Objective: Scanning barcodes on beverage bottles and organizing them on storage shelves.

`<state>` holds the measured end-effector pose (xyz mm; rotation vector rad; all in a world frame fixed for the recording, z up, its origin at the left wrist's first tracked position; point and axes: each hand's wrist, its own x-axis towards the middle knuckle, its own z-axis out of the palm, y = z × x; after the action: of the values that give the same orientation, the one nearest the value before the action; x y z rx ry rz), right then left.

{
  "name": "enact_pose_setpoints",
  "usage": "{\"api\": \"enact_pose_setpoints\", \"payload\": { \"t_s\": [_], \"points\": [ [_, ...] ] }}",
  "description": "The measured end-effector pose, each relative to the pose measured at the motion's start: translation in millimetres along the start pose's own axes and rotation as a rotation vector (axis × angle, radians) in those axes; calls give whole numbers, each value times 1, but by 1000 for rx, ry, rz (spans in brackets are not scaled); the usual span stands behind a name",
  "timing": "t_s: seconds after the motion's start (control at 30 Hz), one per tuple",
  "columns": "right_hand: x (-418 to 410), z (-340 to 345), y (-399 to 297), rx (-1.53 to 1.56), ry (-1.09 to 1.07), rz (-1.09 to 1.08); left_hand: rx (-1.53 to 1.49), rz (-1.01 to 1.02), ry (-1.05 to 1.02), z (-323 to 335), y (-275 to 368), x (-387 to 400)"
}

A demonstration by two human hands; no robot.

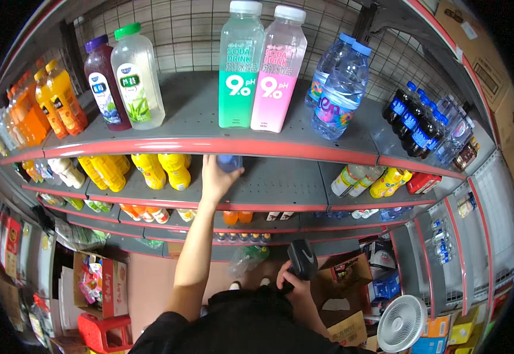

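Observation:
My left hand (pixel 216 180) reaches onto the second shelf, just under the red front edge of the top shelf. Its fingers are around a clear bluish bottle (pixel 230 163), whose upper part is hidden by the shelf above. Yellow bottles (pixel 174 172) stand to the left of that hand. Close to my body, my right hand (pixel 296 283) grips a black handheld barcode scanner (pixel 302 259). Above the left hand, on the top shelf, a green drink bottle (pixel 240 84) and a pink drink bottle (pixel 277 88) stand side by side.
The top shelf (pixel 190 113) also carries a purple bottle (pixel 106 88), a green-capped bottle (pixel 136 84) and water bottles (pixel 341 93). Below are an open carton (pixel 114 283), a red plastic stool (pixel 104 329) and a white fan (pixel 401 323). A plastic bag (pixel 244 261) lies near my feet.

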<state>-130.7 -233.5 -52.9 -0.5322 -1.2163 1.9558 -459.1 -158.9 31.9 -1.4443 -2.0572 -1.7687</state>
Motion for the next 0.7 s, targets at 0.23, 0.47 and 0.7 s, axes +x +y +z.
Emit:
{"api": "enact_pose_setpoints", "payload": {
  "t_s": [0.23,0.47,0.7],
  "points": [
    [4,27,-1,-146,16,21,-824,-372,98,-31,-32,-95],
    [16,64,-32,-166,-129,201,-1129,-446,123,-63,-4,-151],
    [18,78,-3,-86,-227,239,-1189,-427,150,-70,-2,-178]
  ]
}}
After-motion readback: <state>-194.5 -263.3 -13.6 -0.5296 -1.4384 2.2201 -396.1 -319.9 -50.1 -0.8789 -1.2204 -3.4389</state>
